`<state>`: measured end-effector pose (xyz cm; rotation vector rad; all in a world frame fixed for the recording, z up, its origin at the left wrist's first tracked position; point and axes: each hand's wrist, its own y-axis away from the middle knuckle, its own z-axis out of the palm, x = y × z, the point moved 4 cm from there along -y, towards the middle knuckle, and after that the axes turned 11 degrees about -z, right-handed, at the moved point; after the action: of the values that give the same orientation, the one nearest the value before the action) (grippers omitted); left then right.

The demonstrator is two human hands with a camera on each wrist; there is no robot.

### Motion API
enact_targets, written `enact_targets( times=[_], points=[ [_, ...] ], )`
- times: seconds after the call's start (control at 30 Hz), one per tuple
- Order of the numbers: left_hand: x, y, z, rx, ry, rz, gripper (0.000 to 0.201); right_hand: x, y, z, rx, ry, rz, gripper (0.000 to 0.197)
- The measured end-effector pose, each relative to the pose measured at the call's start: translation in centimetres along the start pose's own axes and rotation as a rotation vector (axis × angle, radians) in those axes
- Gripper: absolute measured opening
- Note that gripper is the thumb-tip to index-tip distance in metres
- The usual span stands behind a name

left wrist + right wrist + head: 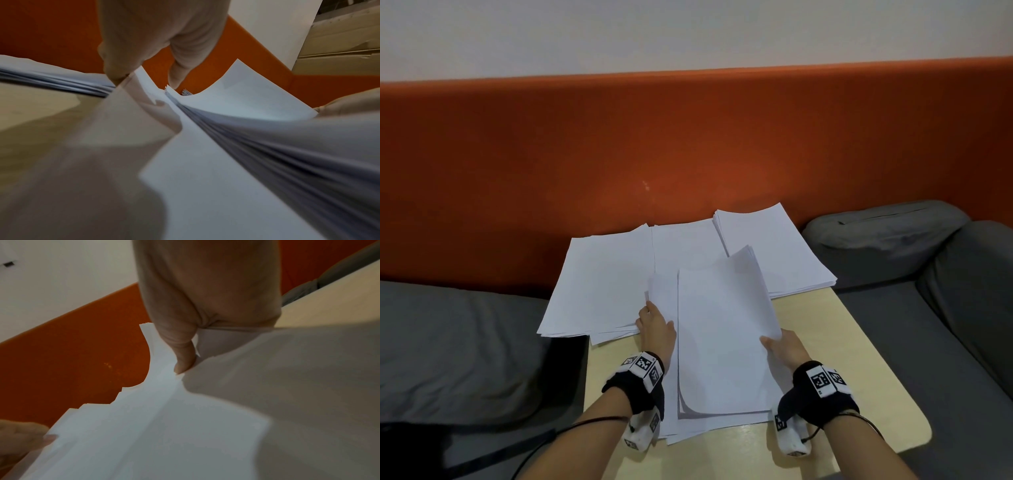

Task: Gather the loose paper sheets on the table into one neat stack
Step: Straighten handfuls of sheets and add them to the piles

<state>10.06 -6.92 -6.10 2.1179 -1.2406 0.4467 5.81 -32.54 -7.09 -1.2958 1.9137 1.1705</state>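
Our right hand pinches the right edge of the bundle of sheets, thumb on top and the other fingers hidden under the paper. Our left hand holds the left edge of the same bundle, with fingers curled down over the paper edge. The far end of the bundle is lifted up and bends a little. Its near end rests on more sheets lying flat on the table. The edges of the bundle do not line up; they step out like stairs in the right wrist view.

Past our hands, more paper lies flat. A left pile hangs over the table's left edge. A middle pile sits beside it, and a thick right pile sits at the far right corner. The piles overlap each other.

Bare table shows to the right of our right hand and close to us. An orange wall stands just behind the piles. Grey cushions lie on both sides of the table.

Both our wrists wear black bands with square marks, and our arms reach forward side by side.
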Motion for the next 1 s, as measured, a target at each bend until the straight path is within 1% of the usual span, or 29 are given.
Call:
enact_targets(
  times=[0.07, 0.13, 0.3, 0.37, 0.47, 0.6, 0.67, 0.7, 0.77, 0.8, 0.83, 0.9, 0.93, 1.0],
  points=[
    [0.0, 0.1, 0.1, -0.010, 0.008, -0.001, 0.066, 0.0, 0.1, 0.0, 0.003, -0.002, 0.003, 0.023],
    [0.0, 0.3, 0.0, -0.015, 0.020, 0.004, 0.064, 0.1, 0.2, 0.0, 0.006, -0.001, 0.004, 0.018],
    [-0.1, 0.6, -0.4, -0.007, 0.046, 0.028, 0.054, -0.2, 0.3, 0.0, 0.017, -0.001, -0.010, 0.013],
    [-0.2, 0.5, -0.6, 0.003, 0.062, 0.034, 0.050, -0.1, 0.4, 0.0, 0.024, -0.003, -0.013, 0.009],
    [-0.3, 0.2, -1.0, 0.045, 0.079, 0.026, 0.046, -0.2, 0.4, 0.0, 0.032, -0.013, -0.019, 0.008],
    [-0.3, -0.1, -1.3, 0.074, 0.059, 0.055, 0.028, -0.1, 0.6, 0.0, 0.029, -0.022, -0.010, 0.011],
    [-0.5, -0.2, -1.0, 0.044, 0.163, 0.070, 0.020, 0.1, 0.5, -0.1, 0.034, -0.043, -0.006, 0.020],
    [-0.7, -0.1, -0.9, 0.015, 0.242, 0.040, 0.020, 0.1, 0.7, -0.1, 0.031, -0.061, 0.001, 0.023],
    [-1.4, -0.5, -0.4, -0.065, 0.437, -0.050, 0.027, -0.2, 1.4, -0.2, 0.030, -0.171, -0.002, 0.019],
    [-1.7, -0.8, -0.3, -0.102, 0.529, -0.078, 0.031, -0.5, 1.9, -0.1, 0.015, -0.260, -0.002, 0.014],
    [-1.9, -0.9, -0.3, -0.134, 0.604, -0.093, 0.033, -0.6, 2.2, -0.1, 0.001, -0.347, -0.007, 0.013],
    [-1.7, -1.0, -0.6, -0.205, 0.700, -0.104, 0.029, -0.7, 2.4, 0.0, -0.038, -0.463, -0.031, 0.023],
    [-1.3, -0.8, -0.9, -0.247, 0.725, -0.111, 0.025, -1.0, 2.5, 0.1, -0.054, -0.498, -0.045, 0.024],
    [-0.5, -0.1, -1.1, -0.335, 0.727, -0.092, 0.016, -1.4, 2.6, 0.6, -0.064, -0.492, -0.053, 0.022]
  ],
)
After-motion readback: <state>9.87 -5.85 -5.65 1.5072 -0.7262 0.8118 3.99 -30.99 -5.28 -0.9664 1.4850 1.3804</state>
